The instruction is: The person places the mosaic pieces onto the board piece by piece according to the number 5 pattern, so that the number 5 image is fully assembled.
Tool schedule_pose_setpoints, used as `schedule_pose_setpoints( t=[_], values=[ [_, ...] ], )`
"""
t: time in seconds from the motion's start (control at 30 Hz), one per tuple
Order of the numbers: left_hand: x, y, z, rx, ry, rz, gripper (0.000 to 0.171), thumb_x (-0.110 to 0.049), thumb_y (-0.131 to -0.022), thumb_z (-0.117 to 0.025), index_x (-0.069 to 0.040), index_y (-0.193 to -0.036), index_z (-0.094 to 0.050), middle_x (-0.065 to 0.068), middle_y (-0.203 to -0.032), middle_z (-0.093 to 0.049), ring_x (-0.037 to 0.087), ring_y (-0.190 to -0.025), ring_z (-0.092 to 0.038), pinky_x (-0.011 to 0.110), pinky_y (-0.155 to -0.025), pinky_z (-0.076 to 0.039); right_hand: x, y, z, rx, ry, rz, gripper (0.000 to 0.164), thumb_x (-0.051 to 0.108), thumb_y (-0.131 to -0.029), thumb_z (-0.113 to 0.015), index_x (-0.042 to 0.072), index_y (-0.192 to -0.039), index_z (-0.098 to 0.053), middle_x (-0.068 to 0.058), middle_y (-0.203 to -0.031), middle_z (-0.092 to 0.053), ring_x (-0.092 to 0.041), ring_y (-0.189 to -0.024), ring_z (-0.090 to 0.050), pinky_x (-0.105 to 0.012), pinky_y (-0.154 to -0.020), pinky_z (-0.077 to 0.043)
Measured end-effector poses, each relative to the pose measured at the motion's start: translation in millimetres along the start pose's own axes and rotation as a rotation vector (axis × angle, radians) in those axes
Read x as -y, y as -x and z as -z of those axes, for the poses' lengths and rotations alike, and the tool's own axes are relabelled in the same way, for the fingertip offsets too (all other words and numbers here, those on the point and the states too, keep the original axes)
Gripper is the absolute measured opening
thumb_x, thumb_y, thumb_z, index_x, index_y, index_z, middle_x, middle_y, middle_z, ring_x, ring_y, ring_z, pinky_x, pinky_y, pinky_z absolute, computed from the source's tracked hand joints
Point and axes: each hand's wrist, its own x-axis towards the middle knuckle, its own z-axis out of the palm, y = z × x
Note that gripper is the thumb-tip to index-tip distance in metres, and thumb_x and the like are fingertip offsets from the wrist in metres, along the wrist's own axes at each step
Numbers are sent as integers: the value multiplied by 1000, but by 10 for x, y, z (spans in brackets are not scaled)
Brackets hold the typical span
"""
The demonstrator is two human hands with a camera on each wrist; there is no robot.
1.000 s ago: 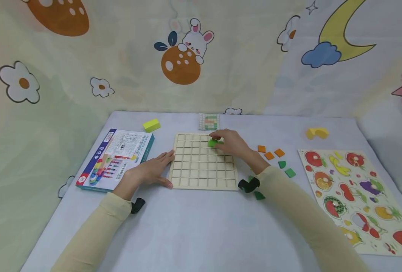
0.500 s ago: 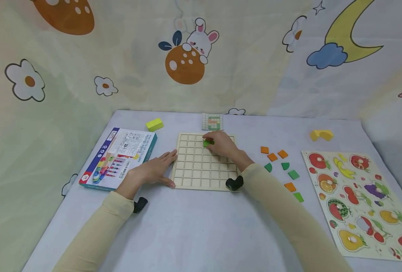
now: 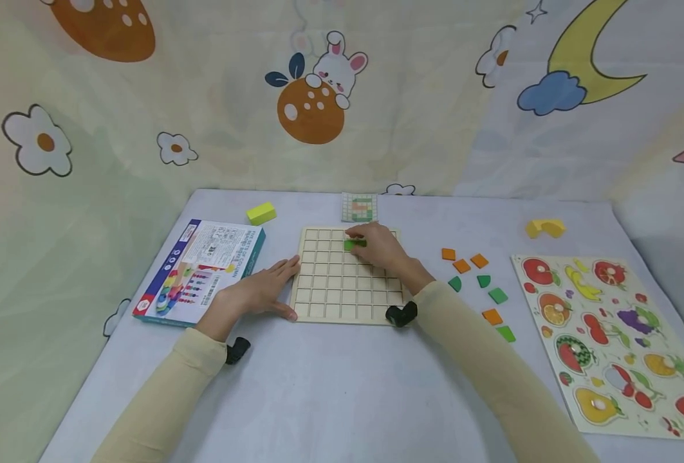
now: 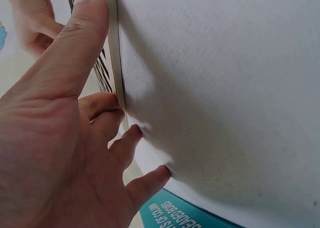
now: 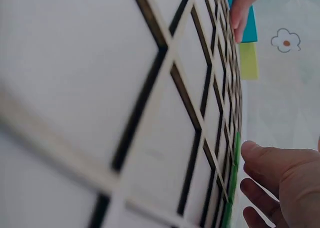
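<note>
In the head view a wooden grid board [image 3: 347, 298] lies at the middle of the table. My left hand [image 3: 258, 292] has its fingers spread along the board's left edge; in the left wrist view the thumb [image 4: 82, 42] lies on the board's edge and the other fingertips are at its side. Over the board's upper part, my right hand [image 3: 379, 247] holds a green tile [image 3: 353, 244] between thumb and fingers. In the right wrist view green tiles [image 5: 233, 173] sit low at the board's far edge, right at the fingertips.
Loose orange tiles [image 3: 462, 265] and green tiles [image 3: 497, 295] lie right of the board. A pattern card [image 3: 360, 208] and a yellow block [image 3: 261, 213] are behind it. A boxed toy [image 3: 203, 270] lies left; a fruit puzzle board [image 3: 605, 341] and yellow arch block [image 3: 545, 227] lie right.
My right hand has shifted slightly left along the board's upper part with the green tile, then stayed there over the last half second. The left hand has kept its place.
</note>
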Motion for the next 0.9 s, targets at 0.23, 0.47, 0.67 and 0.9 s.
schedule_pose_setpoints(
  t=[0.23, 0.47, 0.67, 0.9],
  values=[
    [-2, -19, -24, 5, 6, -2, 109, -47, -76, -75, -8, -156, -12, 7, -165, 0, 32, -152, -6, 53, -121, -19, -283, 491, 377, -95, 49, 45, 41, 16, -90, -69, 7, -129, -62, -10, -123, -67, -27, -112, -60, -44, -96, -50],
    [43, -1, -19, -4, 4, 6, 110, -48, -76, -75, -9, -156, -11, 7, -165, -1, 32, -152, -6, 54, -121, -19, -696, 1148, 772, 4, 92, -13, 38, 8, -89, -68, 7, -127, -64, -12, -125, -65, -29, -115, -58, -50, -99, -49],
    [49, 24, -8, -11, 5, -22, 110, -48, -77, -75, -6, -156, -11, 10, -165, -2, 34, -151, -6, 55, -120, -19, -907, 1543, 837, 141, 117, -22, 38, -1, -87, -65, 8, -124, -65, -13, -127, -64, -34, -118, -56, -54, -98, -49],
    [47, 12, -21, -15, 14, -35, 109, -48, -77, -75, -5, -156, -12, 11, -165, -1, 35, -151, -6, 55, -121, -18, -939, 1658, 782, 57, 165, 30, 37, 5, -82, -74, 2, -118, -67, -4, -97, -68, -19, -87, -59, -31, -75, -55]
  ],
)
